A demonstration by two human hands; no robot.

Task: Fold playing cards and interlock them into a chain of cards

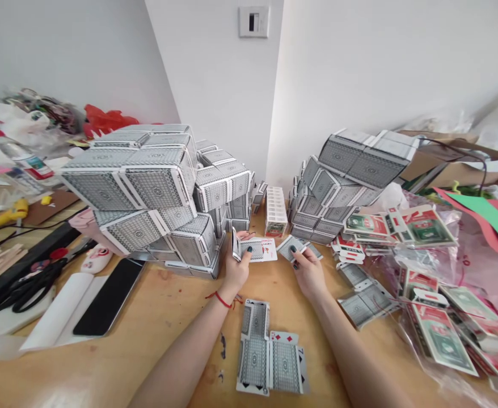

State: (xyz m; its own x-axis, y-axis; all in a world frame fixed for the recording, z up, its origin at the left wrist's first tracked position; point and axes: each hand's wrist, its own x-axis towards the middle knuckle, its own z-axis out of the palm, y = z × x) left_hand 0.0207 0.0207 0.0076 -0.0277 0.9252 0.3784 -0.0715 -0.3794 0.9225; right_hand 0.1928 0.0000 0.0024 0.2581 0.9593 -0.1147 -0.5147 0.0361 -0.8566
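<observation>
My left hand [239,266] is closed around some playing cards [257,249], thumb on top; one shows a red joker figure, the other a grey patterned back. In my right hand [307,266] a grey-backed playing card [290,247] is pinched between thumb and fingers, a little apart from the left hand's cards. Another grey-backed card lies partly hidden by the right hand. Between my forearms, folded and joined cards [254,362] lie flat on the wooden table [181,323], some showing red diamond and black edges.
Stacked blocks of folded cards rise on the left [147,187] and right [338,187]. Between them stands a tall card box [276,209]. A phone [109,296], scissors [40,280] and glue gun [6,215] lie left. Card packs [440,334] in plastic lie right.
</observation>
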